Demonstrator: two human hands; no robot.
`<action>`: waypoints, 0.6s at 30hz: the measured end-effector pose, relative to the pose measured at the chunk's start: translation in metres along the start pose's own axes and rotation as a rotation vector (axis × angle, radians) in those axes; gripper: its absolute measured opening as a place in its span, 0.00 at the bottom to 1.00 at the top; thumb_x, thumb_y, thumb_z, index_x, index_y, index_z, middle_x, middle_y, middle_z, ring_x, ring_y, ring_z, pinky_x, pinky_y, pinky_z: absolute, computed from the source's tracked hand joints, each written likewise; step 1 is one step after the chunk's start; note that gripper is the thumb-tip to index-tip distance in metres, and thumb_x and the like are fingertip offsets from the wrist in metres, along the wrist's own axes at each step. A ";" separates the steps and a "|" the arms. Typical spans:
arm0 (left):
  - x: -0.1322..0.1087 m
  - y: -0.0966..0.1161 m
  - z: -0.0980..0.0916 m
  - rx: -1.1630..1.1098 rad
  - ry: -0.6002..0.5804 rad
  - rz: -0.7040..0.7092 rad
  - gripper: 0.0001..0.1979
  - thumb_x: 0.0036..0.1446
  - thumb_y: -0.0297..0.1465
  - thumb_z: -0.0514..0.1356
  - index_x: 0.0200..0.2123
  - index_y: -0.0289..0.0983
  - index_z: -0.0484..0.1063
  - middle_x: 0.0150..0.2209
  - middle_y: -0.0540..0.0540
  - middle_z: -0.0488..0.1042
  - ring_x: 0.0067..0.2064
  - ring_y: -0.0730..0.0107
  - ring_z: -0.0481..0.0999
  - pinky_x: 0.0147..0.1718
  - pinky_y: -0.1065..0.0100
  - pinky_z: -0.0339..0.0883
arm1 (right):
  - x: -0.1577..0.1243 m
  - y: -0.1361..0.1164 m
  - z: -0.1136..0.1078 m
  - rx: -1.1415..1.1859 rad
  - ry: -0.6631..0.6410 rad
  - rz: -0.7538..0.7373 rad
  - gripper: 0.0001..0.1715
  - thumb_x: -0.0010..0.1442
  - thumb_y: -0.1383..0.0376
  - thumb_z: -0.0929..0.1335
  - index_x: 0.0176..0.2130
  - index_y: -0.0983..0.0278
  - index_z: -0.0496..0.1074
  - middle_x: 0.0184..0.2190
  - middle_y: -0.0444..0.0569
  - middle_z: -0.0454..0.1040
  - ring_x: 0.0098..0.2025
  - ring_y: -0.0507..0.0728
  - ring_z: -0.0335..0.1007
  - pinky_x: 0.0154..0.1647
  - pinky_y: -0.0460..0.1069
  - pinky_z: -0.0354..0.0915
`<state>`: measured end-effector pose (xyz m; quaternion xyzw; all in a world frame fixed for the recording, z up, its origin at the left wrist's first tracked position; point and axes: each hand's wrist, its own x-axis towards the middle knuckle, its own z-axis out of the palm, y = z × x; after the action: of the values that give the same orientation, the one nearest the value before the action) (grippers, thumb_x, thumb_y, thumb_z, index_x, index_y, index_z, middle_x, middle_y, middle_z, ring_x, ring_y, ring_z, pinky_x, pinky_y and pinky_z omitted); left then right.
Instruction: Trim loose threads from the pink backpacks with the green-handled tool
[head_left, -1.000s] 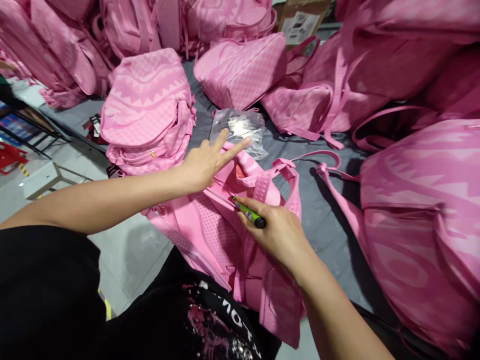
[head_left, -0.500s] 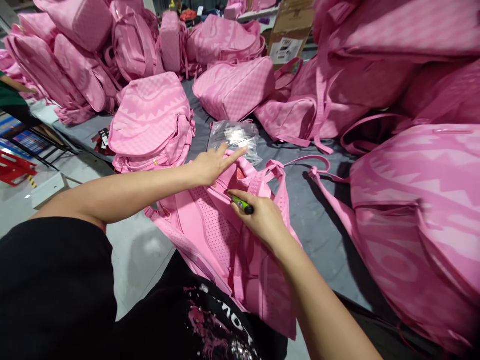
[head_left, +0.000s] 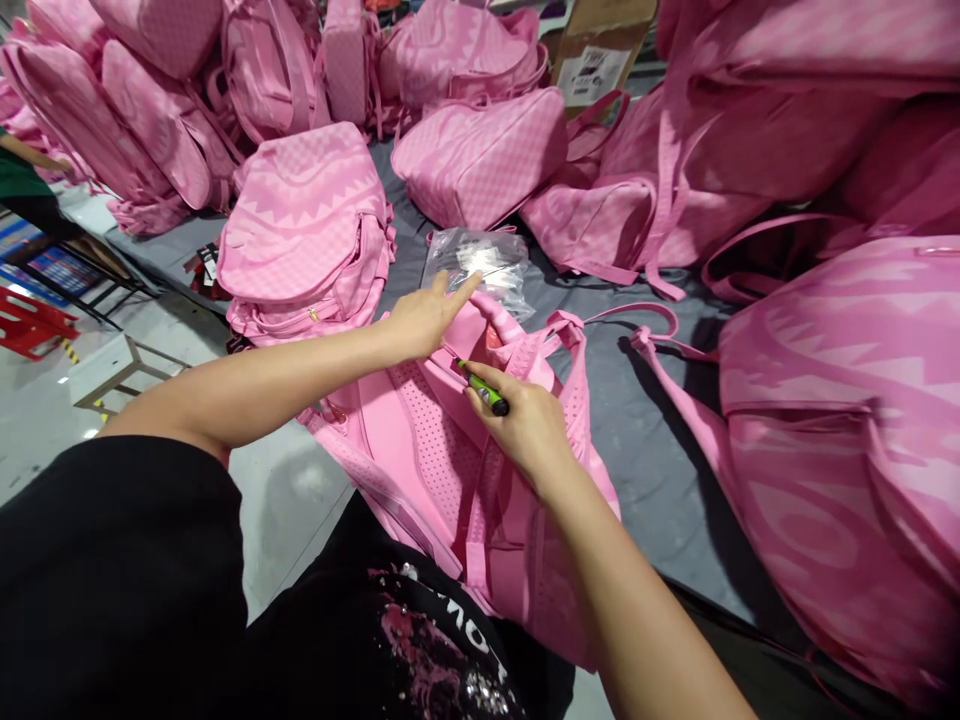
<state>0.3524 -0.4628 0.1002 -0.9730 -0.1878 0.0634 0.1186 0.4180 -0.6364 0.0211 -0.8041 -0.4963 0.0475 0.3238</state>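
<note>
A pink backpack point(head_left: 442, 440) stands tilted against me at the table's edge, its dotted back panel and straps facing me. My left hand point(head_left: 427, 318) is at its top edge, with two fingers stretched apart and the others gripping the fabric; the thumb is hidden. My right hand point(head_left: 525, 415) is closed around a slim green-and-black hand tool point(head_left: 489, 392), its narrow end pointing at the fabric just below my left hand. The kind of tool is unclear. Just beyond the backpack lies a clear plastic bag point(head_left: 480, 262) with white pieces inside.
Another pink backpack point(head_left: 304, 220) lies at left, and a large one point(head_left: 817, 450) fills the right side. More pink backpacks point(head_left: 480, 155) are piled along the back of the grey-covered table point(head_left: 652, 500). A cardboard box point(head_left: 600, 60) stands behind. A stool point(head_left: 124, 375) is on the floor.
The view has shifted slightly, so the table things sit a little higher and farther right. My hands keep nearly the same hold on the backpack and the tool.
</note>
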 end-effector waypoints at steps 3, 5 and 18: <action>0.007 -0.004 -0.009 0.007 -0.112 0.036 0.49 0.58 0.26 0.61 0.74 0.37 0.32 0.59 0.30 0.68 0.52 0.50 0.77 0.45 0.61 0.70 | -0.001 -0.001 -0.002 0.038 0.006 -0.002 0.22 0.64 0.62 0.67 0.57 0.56 0.76 0.47 0.47 0.81 0.46 0.61 0.80 0.44 0.53 0.74; 0.011 -0.007 -0.012 0.015 -0.156 0.082 0.49 0.58 0.25 0.60 0.74 0.36 0.31 0.54 0.32 0.72 0.51 0.51 0.77 0.44 0.62 0.69 | -0.002 -0.001 -0.003 0.060 0.014 -0.006 0.21 0.64 0.62 0.67 0.56 0.56 0.76 0.48 0.47 0.81 0.47 0.61 0.80 0.45 0.53 0.74; 0.027 -0.016 -0.011 -0.047 -0.212 0.195 0.47 0.58 0.24 0.56 0.73 0.34 0.31 0.60 0.35 0.70 0.55 0.61 0.74 0.49 0.69 0.66 | -0.007 0.006 -0.005 0.031 0.040 -0.060 0.21 0.64 0.64 0.67 0.55 0.58 0.77 0.50 0.47 0.79 0.48 0.61 0.80 0.45 0.53 0.76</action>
<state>0.3734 -0.4409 0.1128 -0.9769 -0.1053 0.1726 0.0686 0.4207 -0.6465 0.0197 -0.7846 -0.5128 0.0293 0.3472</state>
